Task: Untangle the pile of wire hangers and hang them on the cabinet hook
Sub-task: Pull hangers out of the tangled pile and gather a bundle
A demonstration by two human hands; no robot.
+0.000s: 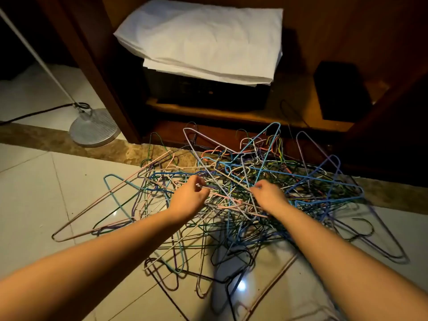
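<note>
**Now both hands were in the hanger pile**

Both hands were reaching fwd, apart from each other. The left hand [188, 195] was pinched closed on a thin white wire at the pile's middle. The right hand [268, 193] was curled closed on a pale hanger wire [249, 179] that rose up to a peak.

The pile of wire hangers [231, 200], many colours (blue, pink, green, purple), lay tangled on the tiled floor [34, 193], just in front of the wooden cabinet [97, 77]. No hanger was free of the tangle.

Inside the cabinet, folded white cloth [203, 40] lay on a dark box [208, 93]. At left stood a round metal lamp base [93, 128] w/ its pole.
</note>
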